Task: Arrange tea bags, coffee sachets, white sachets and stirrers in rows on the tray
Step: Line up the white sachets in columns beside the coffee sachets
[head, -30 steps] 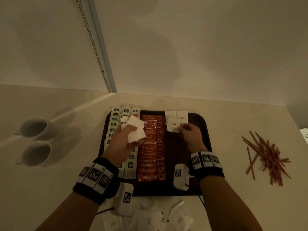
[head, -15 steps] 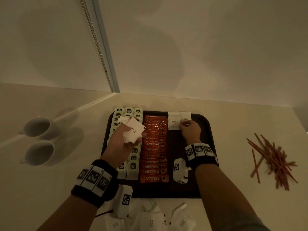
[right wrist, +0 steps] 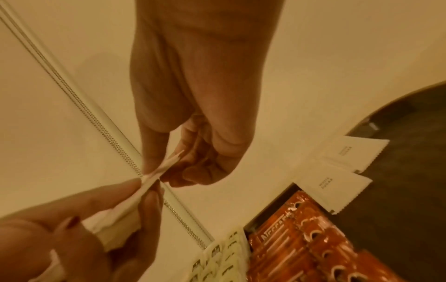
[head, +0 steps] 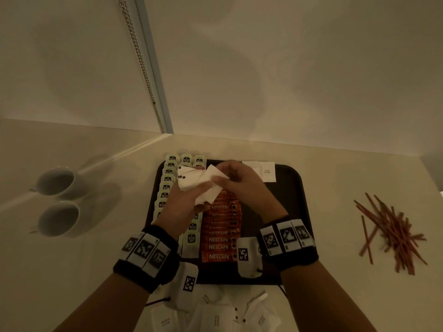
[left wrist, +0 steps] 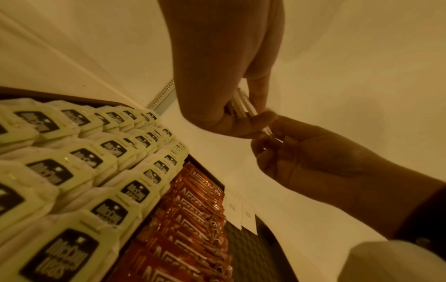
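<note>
My left hand [head: 200, 189] hovers over the dark tray [head: 298, 188] and grips a small stack of white sachets [head: 190, 182]. My right hand [head: 221, 179] meets it and pinches the stack's top sachet at its right edge. The right wrist view shows the right hand [right wrist: 177, 165] pinching the end of the white sachets [right wrist: 125, 209]; in the left wrist view the stack [left wrist: 241, 104] sits edge-on in the left hand [left wrist: 243, 118]. Tea bags [head: 166, 188] fill the tray's left rows. Orange coffee sachets [head: 221, 238] form a column beside them. Two white sachets [head: 266, 171] lie at the tray's far edge. Stirrers [head: 393, 232] lie piled on the counter, right.
Two white cups [head: 57, 180] stand on the counter to the left. Several loose white sachets [head: 215, 317] lie on the counter just in front of the tray. The wall rises right behind the tray. The tray's right half is bare dark surface [head: 282, 207].
My right hand left the sachet it laid at the tray's far edge and moved left to the stack in my left hand, now pinching a sachet there. The left hand shifted slightly right.
</note>
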Available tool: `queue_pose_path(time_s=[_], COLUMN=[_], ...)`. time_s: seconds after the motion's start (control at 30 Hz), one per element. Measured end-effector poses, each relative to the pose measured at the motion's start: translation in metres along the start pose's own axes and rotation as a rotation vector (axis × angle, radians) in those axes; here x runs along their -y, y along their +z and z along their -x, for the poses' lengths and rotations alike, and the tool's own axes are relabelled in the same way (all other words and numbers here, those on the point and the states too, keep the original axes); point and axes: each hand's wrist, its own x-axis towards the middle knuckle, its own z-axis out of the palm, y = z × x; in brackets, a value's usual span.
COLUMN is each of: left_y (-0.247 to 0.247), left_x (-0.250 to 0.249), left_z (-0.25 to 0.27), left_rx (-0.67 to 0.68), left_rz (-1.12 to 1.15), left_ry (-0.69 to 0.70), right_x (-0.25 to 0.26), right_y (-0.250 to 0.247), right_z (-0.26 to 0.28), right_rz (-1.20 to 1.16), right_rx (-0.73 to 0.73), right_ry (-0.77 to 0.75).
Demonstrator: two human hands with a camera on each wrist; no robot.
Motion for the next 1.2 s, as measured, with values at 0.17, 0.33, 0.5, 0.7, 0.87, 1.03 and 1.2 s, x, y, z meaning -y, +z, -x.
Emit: queue_pose_path(time_s=[0.17,0.33,0.5,0.7,0.87,1.03,1.2], left_y=[0.000,0.001,0.003,0.005,0.007,0.004,0.002], left_x=[-0.003,-0.008,-0.010,-0.005,-0.007,-0.006,-0.001], left_z=[0.002,0.003,0.003,0.003,0.002,0.000,-0.003], left_rx=[-0.009,-0.045,-0.031,-0.035,0.066,0.064,0.016], left_rz=[0.038,-0.007,-0.019,-0.066,0.133,0.316,0.278], left_ry=[0.003,0.074,0.105,0.105,-0.067,-0.191,-0.205], right_x=[0.005,0.004,-0.001,-0.001,-0.018,-0.064,-0.108], right_y=[-0.007,-0.007,-0.007,-0.008,-0.028,-0.066,-0.090], right_z=[0.006,0.018,0.024,0.031,0.032,0.022,0.003], right_rz=[-0.077,-0.185,-0.190,-0.256,-0.369,-0.205,0.043], right_rx=[-0.068,-0.015,-0.014,-0.040,-0.224,-0.628,-0.705], right_ry=[0.001,0.111,0.181,0.166,0.172,0.293,0.445])
